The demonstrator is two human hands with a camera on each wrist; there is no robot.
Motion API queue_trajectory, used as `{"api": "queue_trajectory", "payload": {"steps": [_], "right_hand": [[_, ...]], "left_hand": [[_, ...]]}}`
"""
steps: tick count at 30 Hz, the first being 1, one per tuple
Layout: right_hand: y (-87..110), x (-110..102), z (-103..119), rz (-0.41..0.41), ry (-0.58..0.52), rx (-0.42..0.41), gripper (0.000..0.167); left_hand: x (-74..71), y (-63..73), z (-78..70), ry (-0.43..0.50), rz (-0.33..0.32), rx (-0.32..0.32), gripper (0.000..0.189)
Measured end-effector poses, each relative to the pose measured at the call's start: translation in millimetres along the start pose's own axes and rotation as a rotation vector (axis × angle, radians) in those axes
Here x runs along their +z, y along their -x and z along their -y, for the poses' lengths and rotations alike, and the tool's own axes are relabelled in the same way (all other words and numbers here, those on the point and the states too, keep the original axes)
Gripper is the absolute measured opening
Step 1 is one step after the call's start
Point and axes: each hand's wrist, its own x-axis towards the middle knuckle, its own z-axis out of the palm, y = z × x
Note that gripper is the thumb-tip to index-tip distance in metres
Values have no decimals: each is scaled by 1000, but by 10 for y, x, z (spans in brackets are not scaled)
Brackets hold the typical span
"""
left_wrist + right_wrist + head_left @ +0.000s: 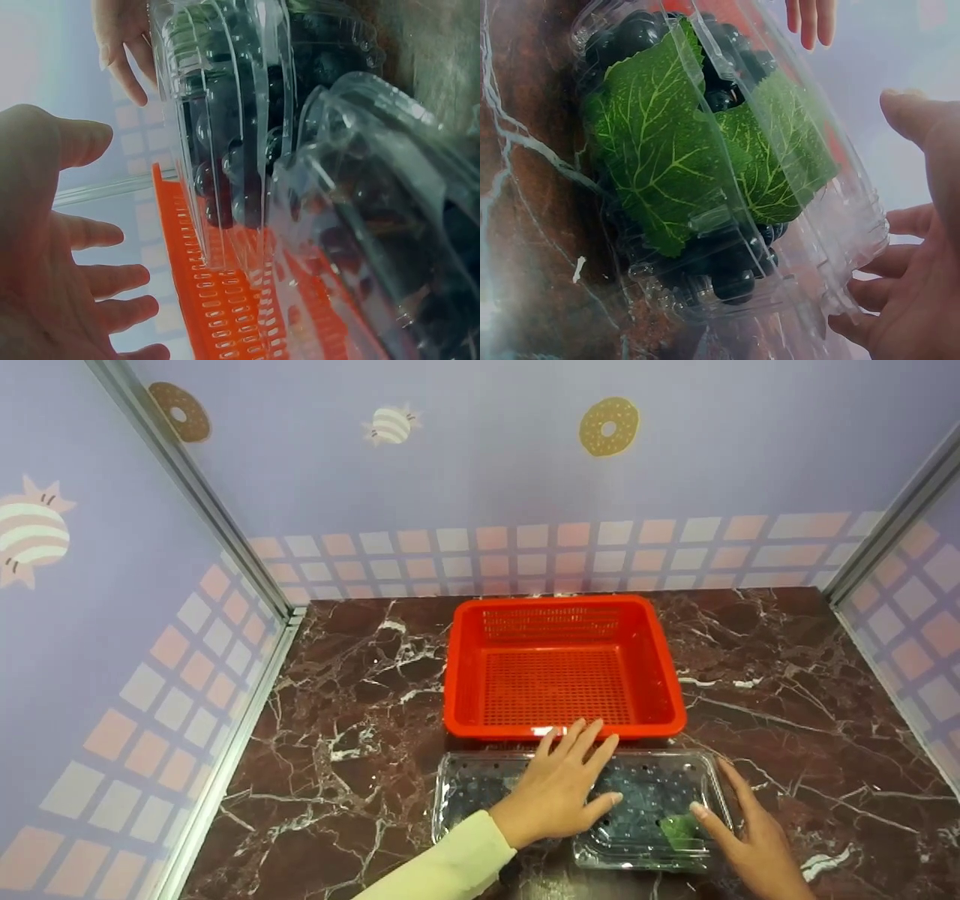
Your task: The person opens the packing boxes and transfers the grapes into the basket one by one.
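Note:
Two clear plastic clamshell boxes of dark grapes lie side by side in the head view. Behind the left wrist is the left grape box (469, 780); the right grape box (645, 780) also shows green leaves (660, 150) through its lid. My left hand (559, 791) hovers over the boxes with fingers spread, holding nothing; the left wrist view shows its palm apart from them. At the right box's end is my right hand (757, 836), its fingers relaxed along the side wall. In the right wrist view its thumb stands off the lid and its fingertips meet the wall.
A red perforated basket (555, 686) stands just behind the boxes with nothing in it. The brown marbled tabletop (360, 705) runs to purple patterned panels (495, 472) at the back and both sides.

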Motion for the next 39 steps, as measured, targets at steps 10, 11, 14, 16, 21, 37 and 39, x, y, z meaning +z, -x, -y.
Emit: {"api": "queue_trajectory", "payload": {"steps": [10, 11, 14, 16, 21, 37, 39], "right_hand": [[41, 35, -32, 16, -8, 38, 81], [45, 38, -33, 13, -11, 37, 82], [54, 44, -48, 14, -33, 32, 83], [58, 50, -63, 10, -42, 29, 83], [61, 88, -93, -16, -7, 16, 85], [121, 178, -224, -115, 5, -100, 100], [128, 179, -235, -112, 3, -104, 103]], "left_hand": [[64, -1, -49, -32, 2, -4, 73], [69, -1, -54, -32, 1, -2, 73], [82, -1, -63, -30, -3, 5, 72], [89, 0, -66, -32, -9, 10, 72], [107, 5, -74, -27, -34, 35, 71], [172, 0, -100, -53, 26, 61, 69], [186, 0, -103, -61, 30, 64, 70]]}}
